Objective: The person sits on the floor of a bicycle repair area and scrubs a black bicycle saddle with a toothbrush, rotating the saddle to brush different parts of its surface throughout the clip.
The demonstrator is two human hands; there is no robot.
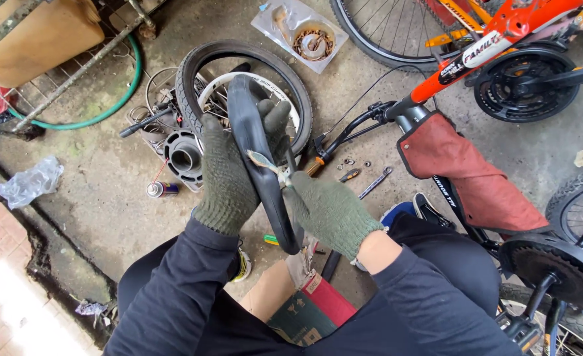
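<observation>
My left hand (229, 175), in a dark green knit glove, grips a black rubber inner tube (257, 165) that arcs upright in front of me. My right hand (328, 211), gloved the same way, pinches a small pale strip (265, 163) pressed against the tube's side. Behind the tube a small bicycle wheel with a black tyre and white rim (192, 72) lies flat on the concrete.
An orange bicycle (496, 39) lies upside down to the right, a red cloth (469, 178) over its saddle. Wrenches (375, 182), nuts, a spray can (161, 189), a green hose (107, 109), a bagged chain (305, 33) and a cardboard box (298, 310) lie around.
</observation>
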